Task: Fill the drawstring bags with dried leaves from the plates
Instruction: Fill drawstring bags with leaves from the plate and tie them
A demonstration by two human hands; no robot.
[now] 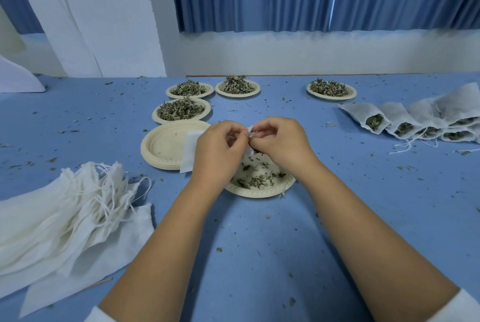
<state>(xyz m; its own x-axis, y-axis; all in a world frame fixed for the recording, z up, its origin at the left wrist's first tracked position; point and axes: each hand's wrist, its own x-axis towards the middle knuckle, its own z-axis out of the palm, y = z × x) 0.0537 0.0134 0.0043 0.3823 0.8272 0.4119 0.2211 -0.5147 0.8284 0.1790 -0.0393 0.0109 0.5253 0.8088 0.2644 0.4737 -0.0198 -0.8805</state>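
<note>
**Head view: bag held open over the working plate**

Both your hands meet above the near plate (259,193). Your left hand (218,151) has its fingers curled round the drawstring bag (191,151), and the bag's body sticks out leftward over the stack of empty plates (162,143). Your right hand (284,142) pinches the bag's mouth edge with bent fingertips. Your fingers hide the opening, so I cannot tell whether that hand also holds leaves.

Judgement: you work directly over the plate so that dropped dried leaves (259,180) land back on it, not on the littered table (259,243). Only a thin scatter is left on this plate.

Layout notes:
- The nearest heaped plate (155,116) sits just behind the stack, with three more heaped plates farther back.
- The filled bags (374,121) lie in a row at your right, mouths toward you and not drawn shut, with leaves showing.
- The empty bags (65,212) are piled at your left.
- Supply appears to sit on the left and output on the right.
</note>
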